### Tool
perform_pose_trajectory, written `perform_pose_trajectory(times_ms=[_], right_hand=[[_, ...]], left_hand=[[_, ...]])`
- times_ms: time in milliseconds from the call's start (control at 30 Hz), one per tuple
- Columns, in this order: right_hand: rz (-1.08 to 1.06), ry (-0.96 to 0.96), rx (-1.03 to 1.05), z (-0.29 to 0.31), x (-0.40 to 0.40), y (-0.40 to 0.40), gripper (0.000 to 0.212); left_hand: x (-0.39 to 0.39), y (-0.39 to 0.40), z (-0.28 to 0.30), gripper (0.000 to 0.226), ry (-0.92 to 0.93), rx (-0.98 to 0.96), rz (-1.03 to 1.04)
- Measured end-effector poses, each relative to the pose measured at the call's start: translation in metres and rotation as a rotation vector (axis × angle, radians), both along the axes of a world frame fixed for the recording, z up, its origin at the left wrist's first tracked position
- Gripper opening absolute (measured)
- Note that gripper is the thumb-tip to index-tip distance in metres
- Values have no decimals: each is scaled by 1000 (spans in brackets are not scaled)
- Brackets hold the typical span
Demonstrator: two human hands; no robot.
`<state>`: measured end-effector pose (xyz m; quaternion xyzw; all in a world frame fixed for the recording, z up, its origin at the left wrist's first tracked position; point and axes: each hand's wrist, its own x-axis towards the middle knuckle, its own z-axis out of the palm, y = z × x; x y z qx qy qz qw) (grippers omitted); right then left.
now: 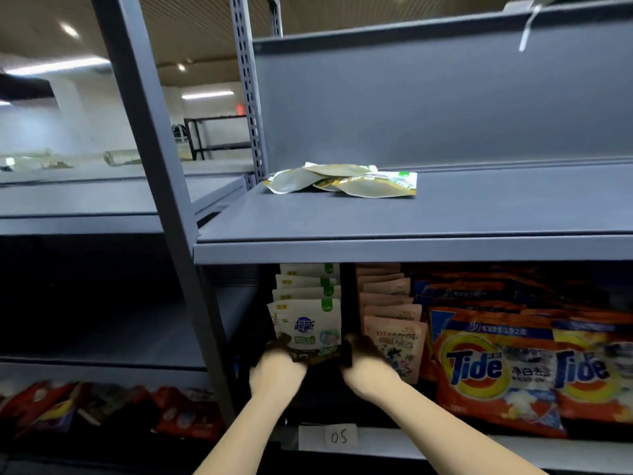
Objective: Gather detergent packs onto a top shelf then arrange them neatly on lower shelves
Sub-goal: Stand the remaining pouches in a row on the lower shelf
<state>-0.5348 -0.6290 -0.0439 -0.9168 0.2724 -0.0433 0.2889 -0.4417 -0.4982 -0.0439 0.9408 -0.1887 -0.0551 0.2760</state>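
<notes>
A few white-and-green detergent packs [346, 181] lie flat in a loose pile on the grey top shelf [376, 221]. Below it, a row of the same packs stands upright on the lower shelf; the front pack [308, 329] faces me. My left hand [277, 365] grips the front pack's lower left edge. My right hand [363, 363] is at its lower right edge, fingers curled toward it. The fingertips of both hands are dark and blurred.
Pink packs [394, 337] stand in a row right of the white ones, then orange Tide bags [496, 365] fill the shelf to the right. A label reading 05 [339, 437] sits on the shelf's front edge. A grey upright post [164, 186] stands at left, with red packs [102, 406] lower left.
</notes>
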Motion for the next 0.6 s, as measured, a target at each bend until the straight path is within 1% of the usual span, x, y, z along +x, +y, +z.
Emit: perform_pose_trajectory(times_ms=[33, 100, 200, 267, 333, 367, 500, 600], right_hand=[[34, -12, -42, 11, -10, 2, 41], [42, -60, -125, 34, -30, 7, 38], [21, -143, -257, 72, -57, 12, 38], [43, -195, -325, 98, -72, 14, 35], [52, -251, -344, 124, -86, 15, 29], [49, -275, -346, 137, -92, 15, 27], [19, -390, -346, 186, -107, 11, 23], [-32, -482, -313, 213, -108, 0, 20]], left_hand=[[-9, 3, 10, 49, -38, 26, 2], [-27, 8, 31, 44, -133, 48, 0], [-54, 16, 65, 40, -273, -45, -53], [-71, 21, 90, 31, -319, -119, -89], [-87, 25, 116, 20, -370, -168, -110], [-93, 25, 130, 19, -399, -196, -112], [-102, 20, 183, 27, -543, -317, -94], [-93, 13, 214, 24, -553, -361, -98]])
